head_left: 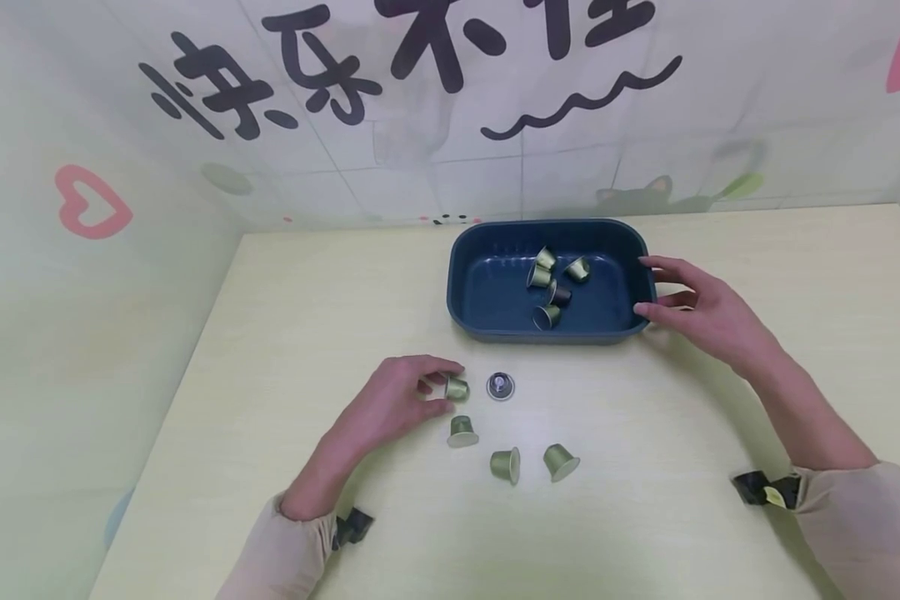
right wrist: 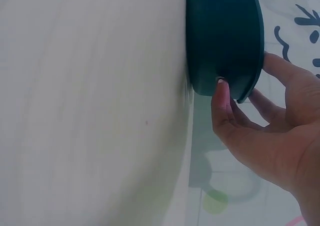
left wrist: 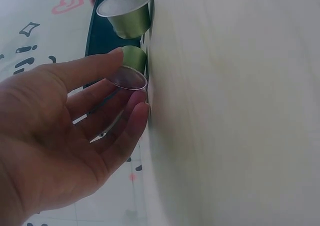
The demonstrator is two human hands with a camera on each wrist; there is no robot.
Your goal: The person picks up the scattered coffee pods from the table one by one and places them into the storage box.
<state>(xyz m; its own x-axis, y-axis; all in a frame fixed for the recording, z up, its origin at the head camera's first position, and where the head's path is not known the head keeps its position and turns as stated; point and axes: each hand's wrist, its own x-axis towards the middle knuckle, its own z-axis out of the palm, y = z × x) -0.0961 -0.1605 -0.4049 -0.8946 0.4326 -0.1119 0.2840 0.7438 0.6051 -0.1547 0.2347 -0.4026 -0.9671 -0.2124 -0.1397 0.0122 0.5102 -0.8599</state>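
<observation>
My left hand (head_left: 397, 396) is low over the table, thumb and fingers curled round a green coffee capsule (head_left: 457, 389). In the left wrist view, the thumb tip overlaps this capsule's (left wrist: 131, 71) side and the fingertips are at its rim. A dark purple capsule (head_left: 500, 385) stands just to the right. Nearer the front lie three more green capsules, one upright (head_left: 462, 432), one on its side (head_left: 505, 465) and one tilted (head_left: 560, 462). At the right end of a dark blue tray (head_left: 457, 304), my right hand (head_left: 701, 304) grips the rim with thumb and fingers.
Inside the tray lie several capsules, mostly green with one dark capsule (head_left: 559, 293). Behind the pale wooden table (head_left: 307, 300) hangs a white wall covering (head_left: 420, 167) with black characters and pink hearts. Dark straps show at both sleeve cuffs.
</observation>
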